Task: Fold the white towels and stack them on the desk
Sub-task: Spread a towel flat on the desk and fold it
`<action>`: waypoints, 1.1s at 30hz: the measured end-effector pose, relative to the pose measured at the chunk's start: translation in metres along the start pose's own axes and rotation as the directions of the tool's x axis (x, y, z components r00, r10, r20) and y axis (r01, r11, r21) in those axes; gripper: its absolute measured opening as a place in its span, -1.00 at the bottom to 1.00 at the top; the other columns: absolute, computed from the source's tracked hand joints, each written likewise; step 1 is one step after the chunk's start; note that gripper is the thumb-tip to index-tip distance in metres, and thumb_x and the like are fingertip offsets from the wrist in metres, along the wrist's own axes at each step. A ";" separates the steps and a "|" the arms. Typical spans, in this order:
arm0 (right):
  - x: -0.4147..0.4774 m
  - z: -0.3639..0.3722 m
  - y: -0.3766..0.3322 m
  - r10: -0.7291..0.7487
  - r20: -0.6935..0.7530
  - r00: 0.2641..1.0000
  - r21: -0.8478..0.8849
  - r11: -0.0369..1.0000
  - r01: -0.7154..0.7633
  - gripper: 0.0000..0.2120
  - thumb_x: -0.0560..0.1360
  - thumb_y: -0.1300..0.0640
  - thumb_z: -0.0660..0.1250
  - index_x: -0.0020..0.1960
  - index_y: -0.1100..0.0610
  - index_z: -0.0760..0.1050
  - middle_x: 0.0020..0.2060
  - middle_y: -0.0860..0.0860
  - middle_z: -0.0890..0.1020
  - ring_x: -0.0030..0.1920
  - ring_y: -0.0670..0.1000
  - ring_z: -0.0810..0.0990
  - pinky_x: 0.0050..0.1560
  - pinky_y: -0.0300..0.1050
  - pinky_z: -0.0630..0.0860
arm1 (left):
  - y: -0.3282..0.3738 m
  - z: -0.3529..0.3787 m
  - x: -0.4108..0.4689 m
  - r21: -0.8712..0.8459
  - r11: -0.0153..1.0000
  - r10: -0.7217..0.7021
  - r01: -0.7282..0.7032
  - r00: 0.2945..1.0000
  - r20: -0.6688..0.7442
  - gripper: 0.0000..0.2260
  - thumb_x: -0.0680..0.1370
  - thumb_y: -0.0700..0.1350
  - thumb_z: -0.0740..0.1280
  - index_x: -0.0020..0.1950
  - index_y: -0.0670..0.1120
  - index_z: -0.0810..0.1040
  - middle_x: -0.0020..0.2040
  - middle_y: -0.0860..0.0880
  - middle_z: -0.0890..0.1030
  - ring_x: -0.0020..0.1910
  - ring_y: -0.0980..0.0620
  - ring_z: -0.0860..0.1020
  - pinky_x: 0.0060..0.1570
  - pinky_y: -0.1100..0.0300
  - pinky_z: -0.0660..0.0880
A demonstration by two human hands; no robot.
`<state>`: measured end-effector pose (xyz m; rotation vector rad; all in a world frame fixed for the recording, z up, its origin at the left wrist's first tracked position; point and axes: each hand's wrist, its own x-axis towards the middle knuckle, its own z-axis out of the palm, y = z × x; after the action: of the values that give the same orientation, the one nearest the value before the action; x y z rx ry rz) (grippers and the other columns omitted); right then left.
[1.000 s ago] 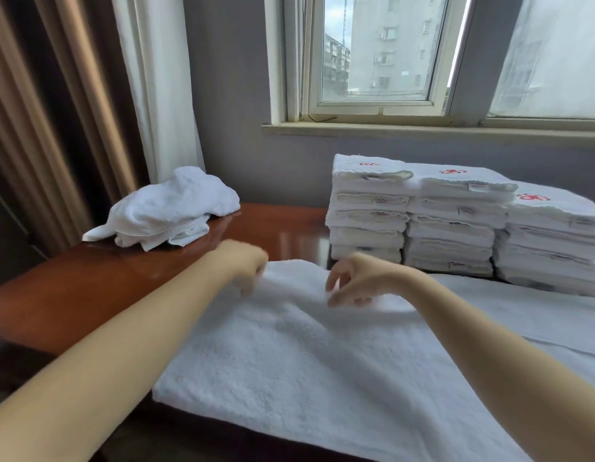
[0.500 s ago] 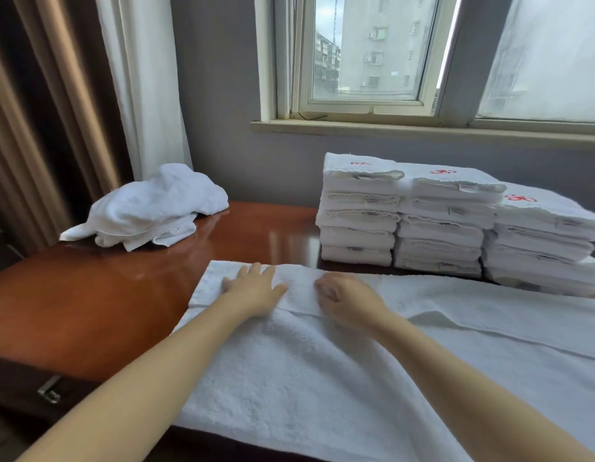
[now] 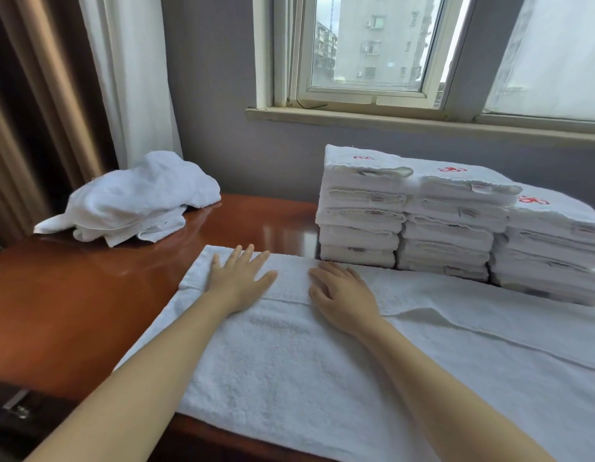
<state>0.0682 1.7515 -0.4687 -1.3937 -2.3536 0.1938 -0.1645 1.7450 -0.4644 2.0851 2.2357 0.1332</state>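
**One towel mid-fold, three stacks done, a heap left**

Nearest you, the towel (image 3: 289,361) lies spread across the desk (image 3: 72,311), its near edge at the desk's front and its right end running out of view. To the left of the towel, below the desk's front edge, a metal handle (image 3: 16,406) shows.

At the towel's far edge a narrow strip lies turned back toward you, and both your hands rest on that strip. Your left hand (image 3: 237,278) is flat with fingers spread wide, near the towel's far left corner. Your right hand (image 3: 342,295) lies flat just beside it, fingers straight and angled left, holding nothing. Right of that hand the turned strip lifts in a loose ripple, so it is not lying flat along its whole length.

Just beyond the towel, to the right, three stacks (image 3: 439,221) of folded towels stand side by side, touching each other, several deep, with red marks on the top ones. Beyond the towel to the left, well apart from it, a heap (image 3: 132,201) of unfolded white towels sits at the desk's back corner. Behind all of it are the curtain (image 3: 129,78) and the window (image 3: 366,45).

By my reading you are well along: much is stacked, this towel has only its first fold, and the heap waits. How many towels it holds I cannot tell.
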 end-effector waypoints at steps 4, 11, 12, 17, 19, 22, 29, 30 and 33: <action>-0.007 -0.008 -0.003 -0.012 0.096 0.995 -0.016 1.000 0.014 -0.55 0.63 -0.04 0.11 0.51 -0.02 0.30 0.53 -0.06 0.28 0.54 -0.05 0.14 0.51 -0.08 0.03 | 0.012 -0.007 -0.007 0.013 1.000 -0.020 0.020 1.000 -0.001 -0.49 0.66 0.24 -0.08 0.60 0.17 0.05 0.63 -0.03 -0.02 0.60 -0.02 -0.06 0.51 -0.17 -0.11; -0.049 -0.064 0.033 0.046 -0.122 0.991 0.131 0.991 -0.030 -0.56 0.45 0.16 0.33 0.32 -0.07 0.52 0.23 -0.16 0.58 0.28 -0.08 0.46 0.11 -0.16 0.42 | 0.077 -0.016 -0.033 -0.257 0.938 0.188 -0.233 0.964 -0.186 -0.69 0.60 0.00 0.25 0.35 0.11 0.50 0.41 0.11 0.42 0.35 0.08 0.42 0.22 0.12 0.41; -0.059 -0.071 0.043 0.066 -0.162 0.985 0.132 0.990 -0.045 -0.52 0.43 0.18 0.35 0.33 -0.05 0.51 0.24 -0.15 0.57 0.30 -0.08 0.43 0.13 -0.17 0.41 | 0.091 -0.016 -0.037 -0.293 0.915 0.239 -0.279 0.957 -0.162 -0.67 0.58 0.03 0.29 0.36 0.12 0.49 0.40 0.12 0.43 0.34 0.10 0.43 0.23 0.14 0.41; -0.099 -0.087 0.090 0.237 -0.140 0.961 0.091 0.970 -0.226 -0.47 0.39 0.22 0.38 0.36 0.02 0.47 0.30 -0.06 0.51 0.27 0.05 0.49 0.12 -0.10 0.46 | 0.161 -0.005 -0.044 -0.312 0.836 0.425 -0.451 0.892 -0.153 -0.58 0.53 0.06 0.35 0.40 0.14 0.45 0.36 0.12 0.46 0.31 0.10 0.45 0.21 0.15 0.43; -0.110 -0.087 0.102 0.313 -0.191 0.930 0.069 0.950 -0.305 -0.52 0.41 0.15 0.38 0.32 -0.01 0.49 0.26 -0.07 0.54 0.22 0.07 0.53 0.06 -0.09 0.46 | 0.183 0.002 -0.045 -0.299 0.819 0.451 -0.489 0.872 -0.191 -0.61 0.54 0.04 0.34 0.37 0.13 0.48 0.33 0.12 0.47 0.27 0.08 0.47 0.12 0.18 0.42; -0.118 -0.087 0.116 0.335 -0.266 0.904 -0.032 0.934 -0.356 -0.69 0.46 0.11 0.34 0.20 -0.01 0.57 0.13 -0.06 0.61 0.10 0.11 0.58 -0.08 -0.09 0.42 | 0.205 0.011 -0.045 -0.245 0.829 0.435 -0.503 0.855 -0.283 -0.75 0.57 0.02 0.31 0.23 0.09 0.57 0.23 0.11 0.52 0.13 0.01 0.51 -0.04 0.16 0.39; -0.131 -0.109 0.124 0.044 -0.444 0.895 -0.156 0.980 -0.126 -0.80 0.19 0.37 0.40 -0.31 0.09 0.59 -0.35 -0.06 0.61 -0.31 0.09 0.59 -0.28 -0.24 0.27 | 0.209 0.011 -0.048 -0.057 0.725 0.567 -0.686 0.642 -0.516 -0.91 0.36 -0.15 0.42 -0.23 -0.10 0.53 -0.21 -0.01 0.54 -0.28 -0.06 0.49 -0.37 0.18 0.29; -0.133 -0.108 0.127 0.030 -0.392 0.919 -0.149 0.984 -0.096 -0.80 0.22 0.37 0.37 -0.27 0.10 0.60 -0.29 -0.05 0.63 -0.26 0.10 0.61 -0.27 -0.22 0.31 | 0.208 0.011 -0.048 -0.046 0.707 0.602 -0.706 0.635 -0.484 -0.91 0.35 -0.14 0.41 -0.22 -0.10 0.53 -0.20 -0.01 0.54 -0.26 -0.08 0.50 -0.36 0.17 0.32; -0.143 -0.107 0.141 0.148 -0.268 0.952 -0.105 0.978 -0.181 -0.73 0.32 0.33 0.30 -0.06 0.11 0.64 -0.07 -0.05 0.66 -0.04 0.11 0.61 -0.13 -0.10 0.45 | 0.206 0.015 -0.044 -0.127 0.708 0.611 -0.695 0.693 -0.384 -0.87 0.41 -0.11 0.39 -0.06 -0.07 0.58 -0.04 0.03 0.57 -0.09 -0.05 0.53 -0.22 0.16 0.38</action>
<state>0.2866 1.6892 -0.4529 -1.5731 -2.0678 -0.0923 0.0440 1.7155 -0.4544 2.7379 1.3268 0.8161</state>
